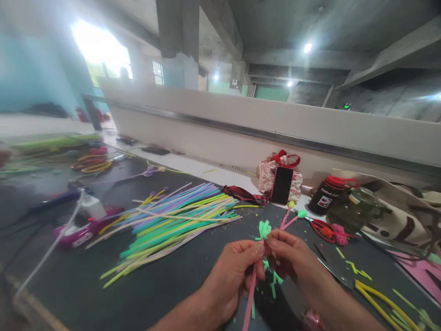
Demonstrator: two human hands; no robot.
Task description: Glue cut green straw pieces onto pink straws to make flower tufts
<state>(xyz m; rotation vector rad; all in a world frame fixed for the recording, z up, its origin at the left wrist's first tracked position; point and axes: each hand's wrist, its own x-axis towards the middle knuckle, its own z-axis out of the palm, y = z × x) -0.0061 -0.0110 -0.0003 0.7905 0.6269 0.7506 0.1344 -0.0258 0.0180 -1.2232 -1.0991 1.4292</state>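
My left hand (229,271) is closed around a pink pipe cleaner (250,299), whose lower end runs down toward me. At its top sits a tuft of short green pipe cleaner pieces (264,228). The fingers of my right hand (299,259) pinch at the base of that tuft, against the left fingertips; the exact grip is hidden. More green snippets (274,282) lie on the dark table under the hands. Just beyond are two pink stems (288,219) with yellow and green tips.
Many coloured pipe cleaners (179,225) spread across the left. A purple-and-white device (89,223) with a cord stands farther left. Behind are a phone (281,185), a patterned bag (267,172) and a black bottle (325,197). Red-handled pliers (322,231) and yellow-handled scissors (372,294) lie right.
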